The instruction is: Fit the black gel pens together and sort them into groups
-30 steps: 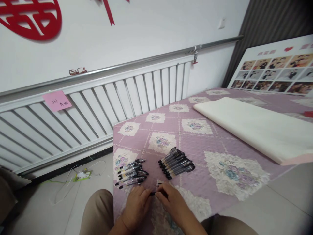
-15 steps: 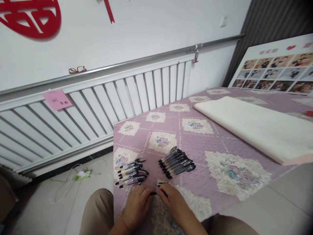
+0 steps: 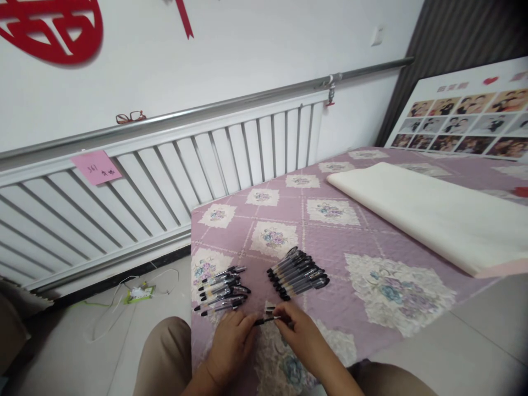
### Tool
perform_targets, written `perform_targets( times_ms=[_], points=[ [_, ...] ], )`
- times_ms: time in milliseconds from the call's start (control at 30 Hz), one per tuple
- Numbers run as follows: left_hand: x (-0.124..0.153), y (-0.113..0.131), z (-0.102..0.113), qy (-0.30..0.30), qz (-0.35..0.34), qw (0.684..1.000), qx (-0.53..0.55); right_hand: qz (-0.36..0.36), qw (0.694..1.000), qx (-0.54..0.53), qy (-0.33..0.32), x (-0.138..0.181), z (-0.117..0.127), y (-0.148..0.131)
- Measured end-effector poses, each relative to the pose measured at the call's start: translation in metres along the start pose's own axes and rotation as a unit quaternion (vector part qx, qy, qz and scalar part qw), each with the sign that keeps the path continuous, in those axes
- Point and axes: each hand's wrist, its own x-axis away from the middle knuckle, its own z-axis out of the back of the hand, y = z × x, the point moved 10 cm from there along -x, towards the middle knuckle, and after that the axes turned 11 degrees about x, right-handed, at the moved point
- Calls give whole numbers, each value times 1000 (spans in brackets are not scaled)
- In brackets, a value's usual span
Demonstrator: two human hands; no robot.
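My left hand is closed around a pen, whose dark front part sticks out to the right between my hands. At the pen's thin pale tip, the fingers of my right hand are pinched together. Some small dark pieces lie on the cloth just beyond the pen; their kind is too small to make out. Beyond my left hand is a loose group of clear and black pens. A tidier row of black-capped pens lies side by side beyond my right hand.
A purple flowered tablecloth covers the table. On its right side lies a folded cream sheet. The white radiator runs along the far edge, with glasses by its pipe. A photo board leans at the back right.
My right hand has moved slightly right and away from my left hand. More of the pen now shows between them, its pale tip included. The pen groups stay where they were.
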Motion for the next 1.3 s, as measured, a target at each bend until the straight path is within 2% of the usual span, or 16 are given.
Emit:
perform_targets(
  times_ms=[100,267,500,633,867,1000,1167,1300],
  points=[
    [0,0,-3,-8,-5,1000,0,8,1000,2,-5,0,-1,-2],
    [3,0,2,25,-12,999,35,32,999,31,-21,2,-13,-14],
    [2,-1,-7,-29,-4,1000,3,44,996,57,-50,3,-34,-23],
    [1,2,-5,-27,-14,999,-18,46,996,48,-55,3,-32,-25],
    [0,6,2,-6,-6,1000,11,57,996,44,-51,4,-29,-27],
    [0,3,4,14,12,1000,23,54,997,53,-23,2,-20,-19],
    [-2,-1,1,8,35,999,26,31,992,94,78,-3,10,3],
    [-4,-1,-4,-13,38,999,14,43,982,159,91,-6,11,1]
  ],
)
